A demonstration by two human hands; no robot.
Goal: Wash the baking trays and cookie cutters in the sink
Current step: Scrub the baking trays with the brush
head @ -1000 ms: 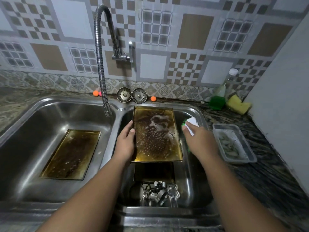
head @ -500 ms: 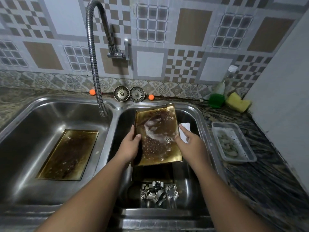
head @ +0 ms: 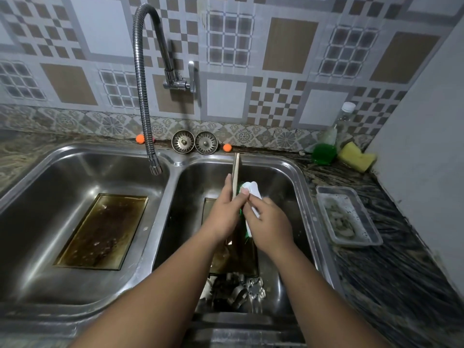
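— So, where is the tray that is being washed?
— The upright tray (head: 236, 172) stands on edge over the right basin of the sink (head: 308, 197). Its thin edge faces the camera and its top rises past the back rim.
— Who holds it?
— The left hand (head: 224, 214) does. Its fingers (head: 228, 189) lie flat along the tray's left face and the thumb hooks over the near edge, so it is grasped between them.
— And the right hand?
— The right hand (head: 270, 228) is clenched round a white brush (head: 252, 190) with green bristles. The bristles press on the tray's right face, just beside the left thumb.
— Anything else in that basin?
— A second tray (head: 226, 262) lies flat on the bottom, brown and greasy, partly hidden by the arms. The cutters (head: 242, 292) sit in a heap at its near end.
— The left basin?
— A third tray (head: 103, 232) lies flat there, dark with residue. The tap (head: 143, 96) bends down over the divider between the basins.
— Behind the sink?
— Two strainers (head: 183, 141) lean against the tiled wall (head: 226, 33), with orange balls (head: 140, 138) on either side. On the tabletop (head: 401, 285) to the right are a bottle (head: 324, 151) of green liquid, a yellow sponge (head: 355, 156) beside it, and a clear tub (head: 336, 189) just beside the sink's rim
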